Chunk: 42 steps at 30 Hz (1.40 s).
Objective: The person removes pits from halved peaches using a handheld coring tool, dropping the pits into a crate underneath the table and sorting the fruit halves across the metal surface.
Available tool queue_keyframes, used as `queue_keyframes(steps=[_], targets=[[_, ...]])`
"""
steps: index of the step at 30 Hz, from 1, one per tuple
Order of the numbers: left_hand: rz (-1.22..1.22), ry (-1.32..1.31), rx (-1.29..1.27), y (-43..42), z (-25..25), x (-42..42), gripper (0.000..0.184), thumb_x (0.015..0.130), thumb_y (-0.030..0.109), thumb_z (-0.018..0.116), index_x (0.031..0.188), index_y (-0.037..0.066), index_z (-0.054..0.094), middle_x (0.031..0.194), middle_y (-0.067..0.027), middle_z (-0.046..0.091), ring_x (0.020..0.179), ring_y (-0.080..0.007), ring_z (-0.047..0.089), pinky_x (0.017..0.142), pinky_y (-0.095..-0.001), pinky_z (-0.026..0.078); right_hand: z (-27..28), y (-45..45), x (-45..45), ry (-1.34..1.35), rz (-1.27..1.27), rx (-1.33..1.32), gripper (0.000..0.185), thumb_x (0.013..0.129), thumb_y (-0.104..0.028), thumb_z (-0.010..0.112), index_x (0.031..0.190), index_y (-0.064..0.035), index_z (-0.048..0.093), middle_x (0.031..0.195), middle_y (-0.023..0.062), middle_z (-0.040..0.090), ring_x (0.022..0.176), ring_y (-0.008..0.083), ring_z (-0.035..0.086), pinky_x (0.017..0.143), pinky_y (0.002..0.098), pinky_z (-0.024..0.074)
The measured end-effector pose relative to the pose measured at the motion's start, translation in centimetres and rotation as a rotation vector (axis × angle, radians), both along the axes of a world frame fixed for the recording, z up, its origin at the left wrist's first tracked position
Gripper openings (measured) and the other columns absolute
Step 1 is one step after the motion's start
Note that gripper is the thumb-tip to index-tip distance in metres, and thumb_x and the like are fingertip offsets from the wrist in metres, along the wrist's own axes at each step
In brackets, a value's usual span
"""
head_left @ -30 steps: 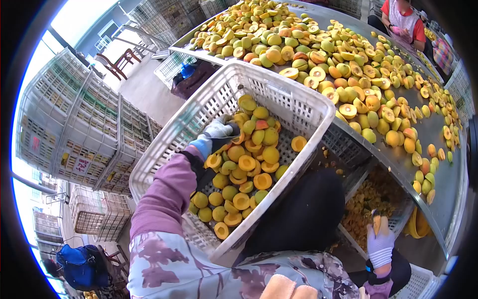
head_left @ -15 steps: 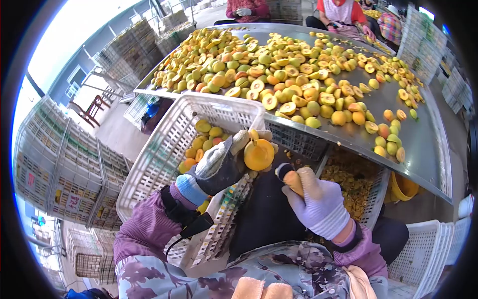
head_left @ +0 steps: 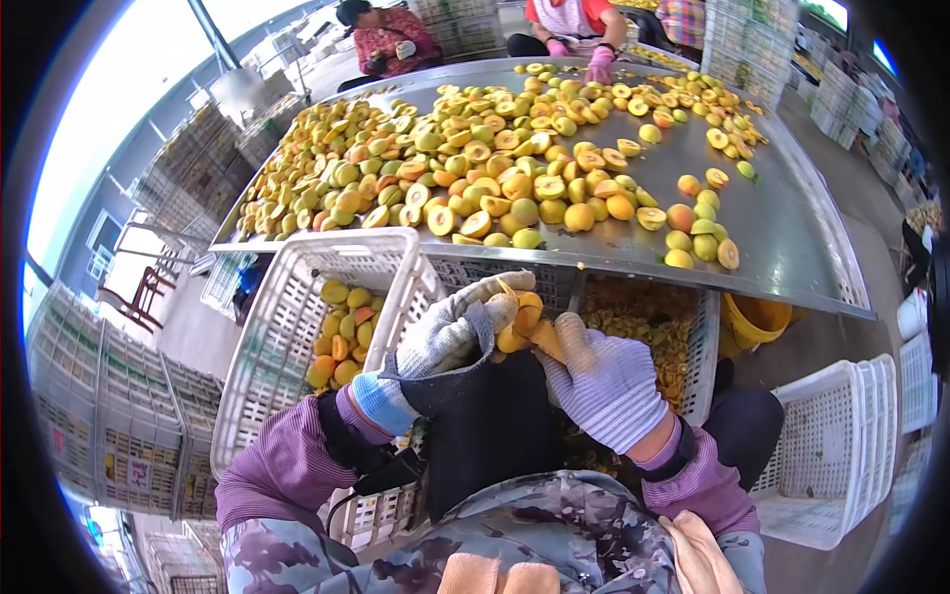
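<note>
My left hand [head_left: 445, 332], in a grey-and-dark work glove, is closed around a yellow peach [head_left: 526, 315] held above my lap. The fruit shows two rounded parts, as if cut open. In a pale lavender knitted glove, my right hand [head_left: 612, 386] grips a small pitting knife by its orange-tan handle [head_left: 549, 343]. The tool's far end meets the fruit, and its tip is hidden there. Left of my hands, a white plastic crate [head_left: 336, 244] holds several whole-looking peaches [head_left: 341, 332]. Ahead, many peaches, whole and halved [head_left: 475, 158], cover much of a metal table [head_left: 792, 238].
Below the table edge, a crate [head_left: 705, 346] holds cut fruit scraps, with a yellow bucket [head_left: 757, 319] beside it. White crates [head_left: 821, 475] stand at right, stacked crates [head_left: 129, 406] at left. Two people [head_left: 396, 45] [head_left: 584, 30] sit across the table, one reaching onto it.
My right hand has moved up and left, bringing the pitting knife against the peach. The peach, whole-looking before, now shows two parts. My view has turned right and the table appears shifted left.
</note>
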<state>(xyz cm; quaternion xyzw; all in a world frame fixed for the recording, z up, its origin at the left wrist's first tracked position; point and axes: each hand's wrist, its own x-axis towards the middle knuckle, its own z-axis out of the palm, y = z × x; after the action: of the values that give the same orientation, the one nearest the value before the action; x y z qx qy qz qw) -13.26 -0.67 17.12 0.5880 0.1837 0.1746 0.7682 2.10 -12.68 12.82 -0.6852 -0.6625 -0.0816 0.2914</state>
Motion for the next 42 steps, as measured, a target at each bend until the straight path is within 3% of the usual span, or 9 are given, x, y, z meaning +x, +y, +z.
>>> queue_keyframes(steps=[15,19,25,27,29,31,35,37,42], targets=[[-0.218,-0.172,0.135,1.0,-2.9,9.8,0.038,0.092,0.014,0.058,0.126,-0.001,0.051,0.108,0.0,0.057,0.089,-0.0033,0.052,0.079,-0.0168,0.042,-0.9,-5.2,9.0,0.648,0.211,-0.45,0.034,0.084,-0.032,0.061,0.094,-0.0008,0.056,0.081,0.0241,0.062,0.079,0.0423,0.061,0.071,0.0475,0.0487],[-0.266,0.044,0.107,0.4,-3.0,11.3,0.045,0.091,0.028,0.061,0.125,-0.002,0.053,0.11,-0.003,0.059,0.096,-0.0075,0.054,0.085,-0.0206,0.044,-1.2,-6.0,10.0,0.594,-0.181,0.078,0.029,0.08,-0.02,0.067,0.101,-0.004,0.054,0.081,0.0211,0.062,0.077,0.0394,0.062,0.065,0.0432,0.051],[-0.45,0.09,0.089,-0.5,-3.9,11.9,0.055,0.089,0.034,0.063,0.124,-0.006,0.051,0.109,-0.0069,0.061,0.098,-0.0112,0.056,0.087,-0.0256,0.046,-0.7,-4.5,10.1,0.689,0.095,0.198,0.031,0.076,-0.01,0.069,0.104,-0.0058,0.055,0.081,0.0176,0.063,0.078,0.0368,0.064,0.066,0.0372,0.0528],[-0.425,0.158,0.127,-0.2,-3.5,11.8,0.054,0.089,0.035,0.063,0.124,-0.006,0.052,0.109,-0.0074,0.062,0.098,-0.0117,0.056,0.088,-0.0263,0.046,-1.6,-3.9,10.1,0.712,0.113,0.255,0.028,0.077,-0.009,0.068,0.102,-0.0041,0.056,0.079,0.0141,0.064,0.073,0.0301,0.066,0.064,0.0347,0.0525],[-0.426,0.18,0.165,0.1,-2.8,11.5,0.053,0.089,0.035,0.063,0.123,-0.005,0.053,0.109,-0.0072,0.062,0.098,-0.0118,0.056,0.088,-0.0263,0.046,0.9,-5.2,10.1,1.501,0.12,-0.033,0.014,0.083,-0.011,0.065,0.09,-0.0047,0.056,0.069,0.003,0.059,0.051,0.0085,0.056,0.046,0.0232,0.0458],[-0.425,0.203,0.2,0.4,-3.1,10.8,0.052,0.089,0.035,0.063,0.122,-0.004,0.054,0.109,-0.007,0.062,0.098,-0.0119,0.056,0.088,-0.0264,0.045,-0.2,-4.8,10.1,1.606,0.179,0.147,0.011,0.085,-0.012,0.063,0.087,-0.0058,0.055,0.066,0.0021,0.057,0.045,0.0063,0.052,0.042,0.0197,0.042],[-0.186,0.221,0.432,2.2,1.3,6.7,0.05,0.083,0.036,0.069,0.116,-0.001,0.059,0.105,-0.0074,0.064,0.1,-0.0162,0.059,0.089,-0.03,0.046,-1.9,-5.0,11.8,0.92,-0.135,0.068,0.016,0.08,-0.009,0.065,0.093,-0.003,0.058,0.07,0.0018,0.06,0.056,0.0102,0.058,0.05,0.0265,0.0462],[-0.002,0.141,0.479,5.2,2.8,2.0,0.045,0.086,0.032,0.067,0.114,-0.001,0.06,0.1,-0.0067,0.066,0.096,-0.0145,0.06,0.086,-0.0289,0.047,-3.6,-5.3,12.9,0.423,-0.202,-0.042,0.03,0.075,-0.01,0.067,0.102,-0.0031,0.058,0.073,0.012,0.061,0.07,0.0304,0.061,0.066,0.0348,0.0496],[0.308,0.686,0.927,10.4,5.2,-13.3,0.036,0.084,0.021,0.065,0.112,0.0,0.061,0.099,-0.0071,0.066,0.093,-0.0141,0.061,0.083,-0.0291,0.048,-8.8,-6.2,15.4,0.455,-0.319,-0.272,0.023,0.071,-0.011,0.068,0.089,-0.0023,0.058,0.069,0.0145,0.057,0.063,0.0313,0.055,0.063,0.0361,0.0466]])
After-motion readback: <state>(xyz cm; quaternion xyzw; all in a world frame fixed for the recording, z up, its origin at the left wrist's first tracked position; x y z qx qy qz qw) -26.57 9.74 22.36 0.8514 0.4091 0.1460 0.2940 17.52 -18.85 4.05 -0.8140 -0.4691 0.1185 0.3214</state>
